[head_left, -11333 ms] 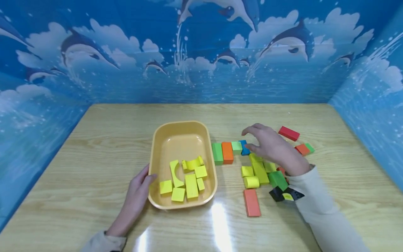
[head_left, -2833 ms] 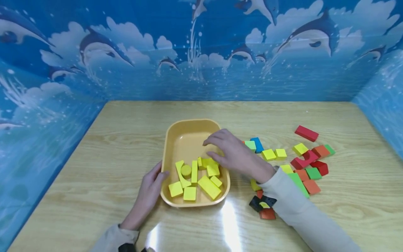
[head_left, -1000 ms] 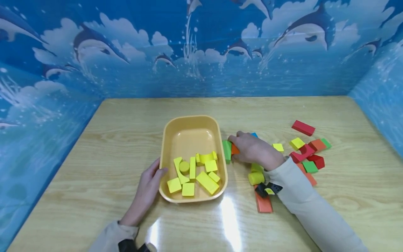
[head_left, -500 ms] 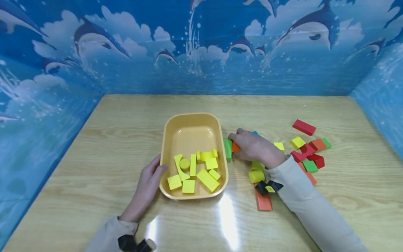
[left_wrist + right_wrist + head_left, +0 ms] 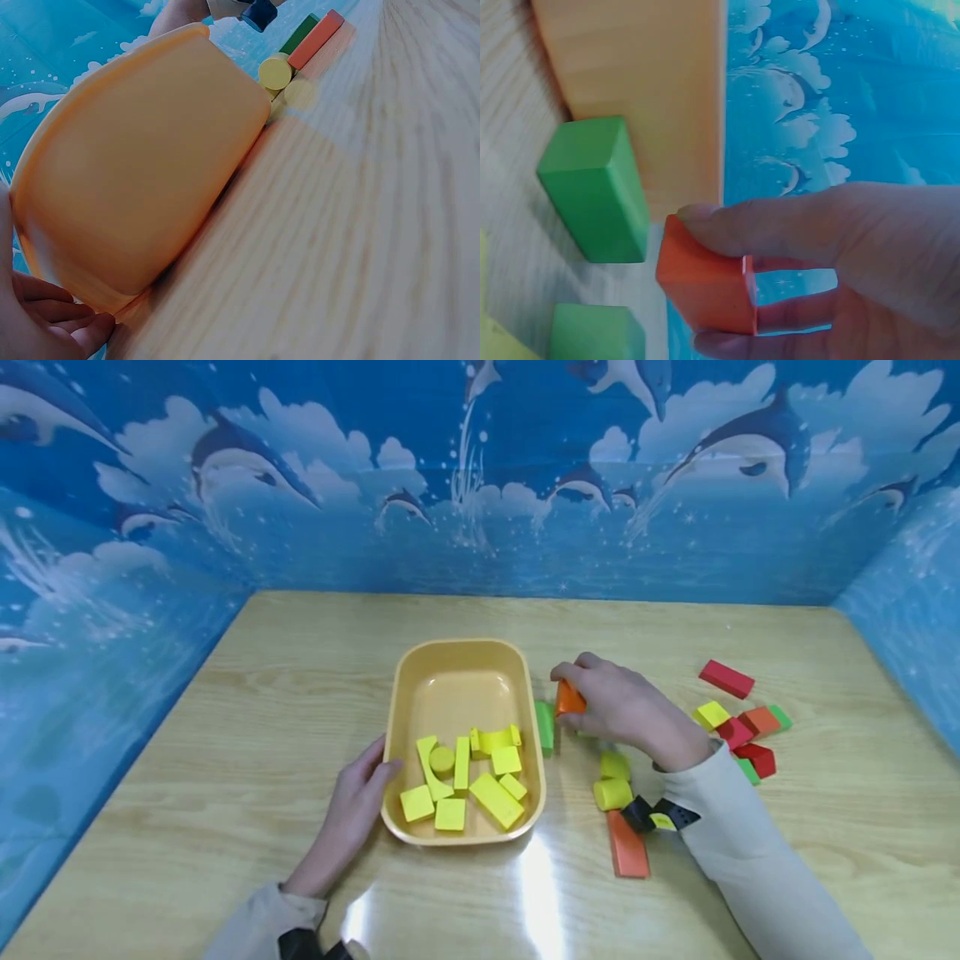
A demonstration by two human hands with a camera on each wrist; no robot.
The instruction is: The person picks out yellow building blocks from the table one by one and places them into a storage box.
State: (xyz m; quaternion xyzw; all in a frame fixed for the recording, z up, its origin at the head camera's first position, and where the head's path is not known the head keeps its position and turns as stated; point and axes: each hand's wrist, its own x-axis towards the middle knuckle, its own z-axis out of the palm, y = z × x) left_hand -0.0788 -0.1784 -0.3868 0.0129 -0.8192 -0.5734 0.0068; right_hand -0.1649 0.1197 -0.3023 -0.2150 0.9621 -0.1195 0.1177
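My left hand (image 5: 348, 814) grips the left side of a tan plastic tray (image 5: 461, 685), thumb over the rim; in the left wrist view its fingers (image 5: 56, 307) lie against the tray's outer wall. Several yellow blocks (image 5: 497, 802), among them arches and a cylinder, lie in the tray's near half. Just right of the tray, my right hand (image 5: 630, 706) pinches an orange rectangular block (image 5: 709, 281) between thumb and fingers. A green block (image 5: 592, 187) stands against the tray's right wall, beside the orange one. A smaller light green block (image 5: 596, 334) is close by.
To the right lie yellow pieces, including a cylinder (image 5: 613, 793), and a flat salmon-red block (image 5: 628, 845). Farther right is a loose cluster of red, orange, green and yellow blocks (image 5: 759, 721), with a red block (image 5: 726, 678) behind it. A dolphin-print backdrop (image 5: 480, 527) encloses the table.
My right hand has risen slightly and shifted right, with the orange block now held in it. Compared with the oldest frame, the tray holds more yellow blocks. My left hand stays on the tray.
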